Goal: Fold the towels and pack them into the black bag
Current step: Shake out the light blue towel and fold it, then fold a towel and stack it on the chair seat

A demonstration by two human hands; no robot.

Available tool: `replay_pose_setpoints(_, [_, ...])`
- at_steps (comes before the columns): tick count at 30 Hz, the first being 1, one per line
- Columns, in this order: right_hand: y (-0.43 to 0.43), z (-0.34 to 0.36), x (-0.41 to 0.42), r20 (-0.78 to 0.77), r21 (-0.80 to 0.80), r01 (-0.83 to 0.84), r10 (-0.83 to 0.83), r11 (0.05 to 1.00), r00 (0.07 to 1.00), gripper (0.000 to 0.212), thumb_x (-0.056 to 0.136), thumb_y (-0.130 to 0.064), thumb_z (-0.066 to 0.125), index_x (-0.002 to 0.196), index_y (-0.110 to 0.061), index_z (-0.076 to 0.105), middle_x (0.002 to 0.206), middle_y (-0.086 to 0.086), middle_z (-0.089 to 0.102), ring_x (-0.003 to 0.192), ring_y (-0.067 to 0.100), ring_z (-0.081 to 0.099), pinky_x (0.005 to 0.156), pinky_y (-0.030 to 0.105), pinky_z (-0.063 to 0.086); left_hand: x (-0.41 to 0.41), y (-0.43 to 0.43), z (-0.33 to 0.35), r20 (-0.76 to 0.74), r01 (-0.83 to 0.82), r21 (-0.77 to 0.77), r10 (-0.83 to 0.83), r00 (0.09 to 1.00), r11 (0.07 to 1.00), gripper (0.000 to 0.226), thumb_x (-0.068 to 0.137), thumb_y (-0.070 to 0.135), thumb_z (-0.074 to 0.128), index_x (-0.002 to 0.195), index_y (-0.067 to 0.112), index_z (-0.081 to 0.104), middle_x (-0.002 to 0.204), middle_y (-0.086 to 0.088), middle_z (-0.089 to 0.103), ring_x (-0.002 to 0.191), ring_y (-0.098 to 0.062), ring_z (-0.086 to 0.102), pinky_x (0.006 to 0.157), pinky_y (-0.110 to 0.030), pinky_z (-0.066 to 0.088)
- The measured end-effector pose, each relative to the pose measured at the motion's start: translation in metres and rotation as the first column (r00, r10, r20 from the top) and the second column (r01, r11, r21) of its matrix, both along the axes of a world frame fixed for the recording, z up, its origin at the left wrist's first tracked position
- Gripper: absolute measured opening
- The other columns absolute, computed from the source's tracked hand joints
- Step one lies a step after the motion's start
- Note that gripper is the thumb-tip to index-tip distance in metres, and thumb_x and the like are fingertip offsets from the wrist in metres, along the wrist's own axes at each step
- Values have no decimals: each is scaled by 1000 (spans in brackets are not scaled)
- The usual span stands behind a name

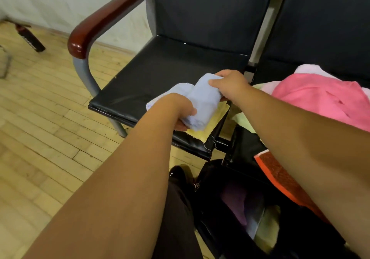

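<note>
A light blue towel (202,100), folded into a thick bundle, is held just above the black chair seat (152,78). My left hand (180,108) grips its near end and my right hand (230,84) grips its far end. Under it lies a flat yellow towel (212,122) at the seat's front right corner. The black bag (216,214) stands open on the floor below my arms, with purple, pale blue and yellow cloth inside.
A heap of pink towels (320,98) with a pale green one lies on the neighbouring seat at right. An orange cloth (280,176) hangs near the bag. The chair's wooden armrest (100,22) rises at left. The wooden floor (40,118) lies open at left.
</note>
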State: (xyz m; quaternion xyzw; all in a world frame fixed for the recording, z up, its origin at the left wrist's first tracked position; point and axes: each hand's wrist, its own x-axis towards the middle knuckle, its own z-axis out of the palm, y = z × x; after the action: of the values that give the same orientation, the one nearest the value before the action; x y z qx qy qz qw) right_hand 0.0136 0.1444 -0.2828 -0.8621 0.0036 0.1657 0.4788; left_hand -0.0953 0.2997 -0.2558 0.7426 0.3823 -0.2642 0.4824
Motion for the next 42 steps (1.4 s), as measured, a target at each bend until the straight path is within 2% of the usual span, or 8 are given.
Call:
replay_pose_setpoints(10, [-1,-19,-1,112,-280,-52,86,958,990,45,100,-49,64,138,-23,66,134,4,68,122,28,63,90,33,48,19,-9,-5,-198,249,346,-189,962,905,38,91,53,60,79,18,68,82,0,80,88,-20,73,94,-35,56])
replay_pose_setpoints(13, [-22,-3,-9,109,-264,-33,64,964,992,38,103,-35,62,130,-10,70,127,13,72,114,33,67,97,42,56,15,-19,16,-222,359,477,-286,932,802,29,91,49,56,98,24,66,90,4,71,82,-25,59,72,-38,42])
replay_pose_setpoints(18, [-77,28,-42,11,-62,56,-56,996,998,15,101,-22,62,107,-18,75,113,15,73,102,31,73,91,48,64,7,-58,41,-218,581,634,-602,768,511,15,91,25,59,102,15,62,102,-6,64,96,-29,59,94,-37,48])
replay_pose_setpoints(23, [-149,48,-86,4,40,131,-131,991,991,15,101,-21,65,111,-17,75,108,10,74,85,19,72,65,31,58,-7,-118,39,49,507,688,-730,682,520,19,92,33,68,103,18,73,103,-8,74,92,-28,70,85,-37,60])
replay_pose_setpoints(26, [-195,50,-112,12,4,183,-183,983,983,17,99,-26,68,109,-15,77,101,10,77,92,26,76,74,36,61,-26,-159,41,139,579,589,-777,614,563,33,106,30,57,121,5,73,121,-13,73,118,-31,67,104,-42,54])
replay_pose_setpoints(30, [-249,35,-139,-28,-40,296,-297,954,954,17,99,-24,67,101,-10,76,103,14,78,94,29,75,70,34,60,-39,-208,37,244,618,488,-776,581,616,27,103,28,59,106,8,76,108,-14,76,98,-32,73,88,-42,63])
replay_pose_setpoints(38, [-292,29,-143,-145,-335,159,-218,929,965,26,100,-16,64,118,-1,74,120,19,74,95,35,66,81,34,58,-24,-262,-10,-11,805,501,-928,373,318,58,93,36,79,141,14,53,131,-13,60,114,-34,61,92,-41,52])
replay_pose_setpoints(42, [-300,32,-132,-171,-503,34,-138,864,976,33,103,0,55,133,3,69,126,18,68,103,29,60,102,38,53,0,-286,-23,132,690,642,-934,332,335,55,99,27,66,152,31,52,134,-15,49,120,-40,55,99,-48,51])
